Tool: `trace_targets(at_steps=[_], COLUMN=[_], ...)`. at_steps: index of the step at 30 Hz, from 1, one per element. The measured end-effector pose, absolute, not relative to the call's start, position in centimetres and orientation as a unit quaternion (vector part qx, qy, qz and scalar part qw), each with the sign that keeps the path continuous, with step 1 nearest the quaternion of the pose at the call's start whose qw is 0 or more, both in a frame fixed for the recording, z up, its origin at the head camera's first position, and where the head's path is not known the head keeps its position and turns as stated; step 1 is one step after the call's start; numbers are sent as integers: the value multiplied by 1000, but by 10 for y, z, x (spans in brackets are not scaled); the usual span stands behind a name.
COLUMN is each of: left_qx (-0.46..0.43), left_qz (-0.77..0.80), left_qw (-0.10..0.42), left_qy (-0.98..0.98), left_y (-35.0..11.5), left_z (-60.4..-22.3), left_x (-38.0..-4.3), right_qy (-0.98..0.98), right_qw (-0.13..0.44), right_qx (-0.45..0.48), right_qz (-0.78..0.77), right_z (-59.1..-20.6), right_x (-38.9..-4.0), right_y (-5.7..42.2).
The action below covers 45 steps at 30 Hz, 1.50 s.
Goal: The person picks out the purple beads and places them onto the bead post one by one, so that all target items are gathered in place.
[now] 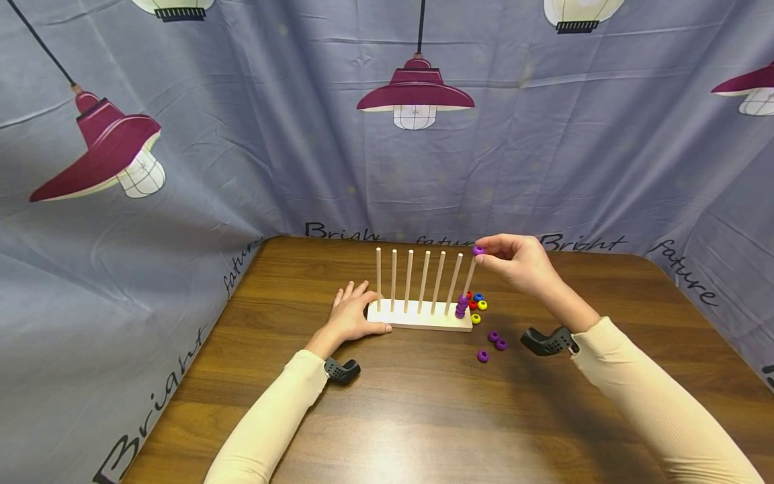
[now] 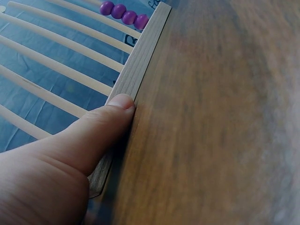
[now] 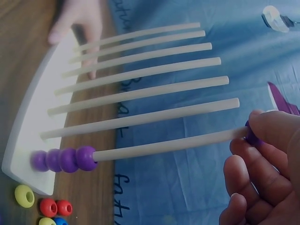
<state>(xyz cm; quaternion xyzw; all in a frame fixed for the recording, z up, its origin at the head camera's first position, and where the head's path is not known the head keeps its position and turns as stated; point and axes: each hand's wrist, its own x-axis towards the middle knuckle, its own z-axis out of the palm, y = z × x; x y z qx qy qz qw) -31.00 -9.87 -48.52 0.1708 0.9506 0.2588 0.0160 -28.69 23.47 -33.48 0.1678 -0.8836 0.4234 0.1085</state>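
A pale wooden stand point(image 1: 420, 321) with a row of upright pegs sits on the table. My left hand point(image 1: 349, 314) grips its left end, the thumb point(image 2: 101, 133) along the front edge and the index finger behind. My right hand point(image 1: 523, 263) pinches a purple bead point(image 1: 478, 251) between thumb and index finger at the tip of the rightmost peg point(image 3: 168, 146). In the right wrist view the peg's end meets this bead, which the fingers partly cover. Low on the same peg, several purple beads point(image 3: 69, 160) are stacked against the base.
Three loose purple beads point(image 1: 494, 336) lie in front and to the right of the stand. Red, blue and yellow beads point(image 1: 482, 305) cluster by its right end. A blue-grey curtain point(image 1: 326, 168) printed with lamps hangs behind the brown wooden table point(image 1: 423, 403).
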Motion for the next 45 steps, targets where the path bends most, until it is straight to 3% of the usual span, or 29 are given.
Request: trace_targets(at_steps=[45], left_qx=[171], left_qz=[260], left_qw=[20], left_qy=[950], left_y=[-98], left_z=[-484], left_x=[-310], right_qy=[-907], right_qw=[52], right_qx=[155], right_qz=[389], right_z=[-362], right_x=[-282], right_y=[251])
